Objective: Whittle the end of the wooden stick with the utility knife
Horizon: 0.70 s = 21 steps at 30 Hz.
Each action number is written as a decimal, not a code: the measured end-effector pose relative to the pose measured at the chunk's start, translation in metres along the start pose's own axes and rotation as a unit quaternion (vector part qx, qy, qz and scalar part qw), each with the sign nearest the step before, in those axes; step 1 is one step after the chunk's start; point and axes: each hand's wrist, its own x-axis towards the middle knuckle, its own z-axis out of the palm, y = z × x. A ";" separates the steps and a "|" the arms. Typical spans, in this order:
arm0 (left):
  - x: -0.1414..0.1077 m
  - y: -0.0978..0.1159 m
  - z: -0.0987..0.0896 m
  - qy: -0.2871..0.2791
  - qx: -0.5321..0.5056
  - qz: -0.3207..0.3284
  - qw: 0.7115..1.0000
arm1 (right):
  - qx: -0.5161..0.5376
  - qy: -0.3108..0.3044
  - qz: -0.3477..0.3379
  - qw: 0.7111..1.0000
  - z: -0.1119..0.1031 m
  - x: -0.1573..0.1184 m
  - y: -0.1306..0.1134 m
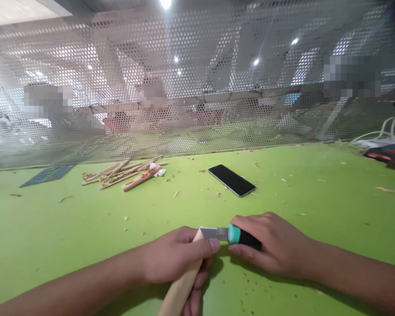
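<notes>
A pale wooden stick (179, 287) is gripped in my left hand (174, 254), slanting up from the bottom edge. My left thumb reaches over toward the knife's blade. In my right hand (273, 243) is a carving knife (234, 234) with a black and turquoise handle. Its short flat steel blade lies against the upper tip of the stick, pointing left. My right fingers are wrapped round the handle, hiding its rear end. The lower end of the stick runs out of the frame.
Beyond my hands lies a black-screened phone (232, 180). A pile of thin wood strips (121, 171) sits at the back left by a patterned sheet (48, 174). Shavings dot the green table (85, 228). A perforated screen (184, 96) borders it; people show behind. Cables (378, 134) lie right.
</notes>
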 end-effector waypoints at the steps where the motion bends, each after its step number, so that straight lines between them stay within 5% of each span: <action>1: 0.000 0.000 0.000 0.002 -0.002 0.002 1.000 | -0.001 0.001 0.001 1.000 0.000 0.000 0.000; 21: -0.005 0.004 0.006 0.067 0.054 -0.012 0.996 | 0.003 -0.001 0.000 1.000 -0.002 0.002 -0.002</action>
